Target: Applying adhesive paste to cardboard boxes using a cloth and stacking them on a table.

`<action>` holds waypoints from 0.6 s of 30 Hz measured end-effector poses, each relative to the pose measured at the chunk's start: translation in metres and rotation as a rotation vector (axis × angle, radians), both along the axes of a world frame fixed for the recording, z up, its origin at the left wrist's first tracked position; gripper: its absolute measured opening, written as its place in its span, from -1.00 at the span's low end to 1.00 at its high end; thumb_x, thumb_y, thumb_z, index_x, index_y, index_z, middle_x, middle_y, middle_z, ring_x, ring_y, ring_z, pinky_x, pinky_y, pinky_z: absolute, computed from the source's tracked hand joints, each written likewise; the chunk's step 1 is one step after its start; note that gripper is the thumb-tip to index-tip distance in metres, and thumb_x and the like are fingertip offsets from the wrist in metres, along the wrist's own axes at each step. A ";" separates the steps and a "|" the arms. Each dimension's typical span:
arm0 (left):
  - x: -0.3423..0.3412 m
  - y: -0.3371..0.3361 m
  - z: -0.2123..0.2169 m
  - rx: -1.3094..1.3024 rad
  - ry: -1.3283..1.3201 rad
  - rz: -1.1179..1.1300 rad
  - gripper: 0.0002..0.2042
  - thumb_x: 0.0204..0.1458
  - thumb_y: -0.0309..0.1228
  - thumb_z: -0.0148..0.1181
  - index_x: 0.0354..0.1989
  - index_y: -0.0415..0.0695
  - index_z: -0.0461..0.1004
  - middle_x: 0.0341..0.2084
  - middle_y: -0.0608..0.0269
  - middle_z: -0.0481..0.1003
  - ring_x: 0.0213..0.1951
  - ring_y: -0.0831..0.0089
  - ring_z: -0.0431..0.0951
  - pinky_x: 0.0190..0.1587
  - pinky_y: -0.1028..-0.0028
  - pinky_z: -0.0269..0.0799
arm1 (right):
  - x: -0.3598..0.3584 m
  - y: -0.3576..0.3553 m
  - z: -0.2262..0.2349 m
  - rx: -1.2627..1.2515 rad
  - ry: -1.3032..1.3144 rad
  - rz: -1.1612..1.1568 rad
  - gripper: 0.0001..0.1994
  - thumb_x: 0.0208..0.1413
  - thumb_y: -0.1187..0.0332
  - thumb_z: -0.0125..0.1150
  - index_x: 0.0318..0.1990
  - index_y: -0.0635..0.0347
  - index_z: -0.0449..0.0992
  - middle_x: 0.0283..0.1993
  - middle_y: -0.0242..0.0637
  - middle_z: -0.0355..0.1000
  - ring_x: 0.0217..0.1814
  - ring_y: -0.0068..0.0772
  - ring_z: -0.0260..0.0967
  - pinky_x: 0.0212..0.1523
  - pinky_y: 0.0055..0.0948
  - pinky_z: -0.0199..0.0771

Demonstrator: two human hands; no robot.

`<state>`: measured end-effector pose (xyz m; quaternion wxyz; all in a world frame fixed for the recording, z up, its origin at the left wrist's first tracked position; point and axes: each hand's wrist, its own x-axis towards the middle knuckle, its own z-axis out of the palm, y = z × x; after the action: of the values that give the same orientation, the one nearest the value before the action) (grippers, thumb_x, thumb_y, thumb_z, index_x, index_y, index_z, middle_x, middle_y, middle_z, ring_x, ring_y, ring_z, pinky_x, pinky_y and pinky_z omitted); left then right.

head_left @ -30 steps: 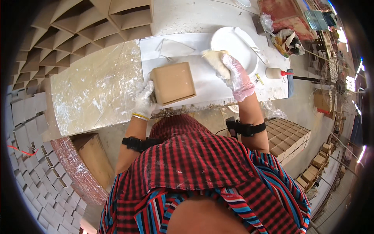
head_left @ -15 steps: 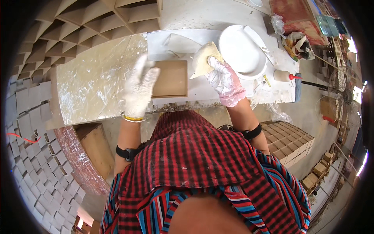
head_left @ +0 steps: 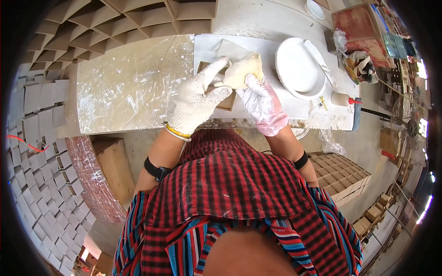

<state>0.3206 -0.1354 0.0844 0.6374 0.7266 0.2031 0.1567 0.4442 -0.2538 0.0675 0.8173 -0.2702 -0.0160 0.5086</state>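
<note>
My right hand, in a white-smeared pinkish glove, is closed on a pale yellow sponge-like pad. Beneath the pad and my left hand lies a shallow brown tray, mostly hidden now. My left hand, in a white knitted glove with a yellow cuff, reaches over the tray's left side. Its thumb and fingers are spread apart, close beside the pad; whether they touch the pad or the tray I cannot tell. A white round basin of white stuff stands just right of the pad.
On the worktable, a spatula-like white tool rests across the basin's rim. Further right is a bottle with a red tip. Brown compartment grids stand beyond the table; another grid sits below right. White boxes are stacked left.
My left hand has moved right, from the tray's left edge to beside the pad, covering much of the tray. My right hand still holds the pad. The whole view has shifted slightly.
</note>
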 end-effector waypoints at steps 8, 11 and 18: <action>-0.016 0.004 0.018 -0.060 -0.023 -0.104 -0.45 -0.08 -0.59 0.19 0.17 -0.19 0.23 -0.01 0.30 0.40 -0.15 0.58 0.36 -0.03 0.61 0.26 | 0.015 -0.009 0.017 -0.364 -1.227 0.032 -0.19 -0.16 0.51 0.30 0.29 0.19 0.00 0.29 -0.18 0.07 0.37 -0.40 -0.14 0.23 -0.45 0.11; -0.017 0.002 0.022 0.003 0.006 -0.159 -0.42 -0.08 -0.60 0.19 0.19 -0.19 0.21 0.00 0.28 0.39 -0.15 0.57 0.37 -0.01 0.60 0.25 | 0.011 -0.011 0.016 -0.198 -1.049 0.320 -0.23 -0.14 0.53 0.28 0.28 0.17 0.04 0.24 -0.19 0.13 0.31 -0.45 -0.02 0.19 -0.48 0.15; -0.013 0.003 0.012 0.003 -0.109 0.129 -0.51 0.01 -0.50 0.16 0.16 -0.23 0.22 -0.33 0.28 0.49 -0.23 0.58 0.45 -0.08 0.58 0.35 | 0.007 -0.027 0.001 -0.389 -0.505 0.147 -0.77 0.04 0.48 0.11 -0.11 0.29 0.39 -0.26 -0.33 0.43 -0.29 -0.60 0.36 -0.26 -0.63 0.37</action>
<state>0.3079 -0.1326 0.0959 0.6350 0.7034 0.2143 0.2369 0.4511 -0.2811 0.0689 0.6817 -0.5372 -0.1402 0.4765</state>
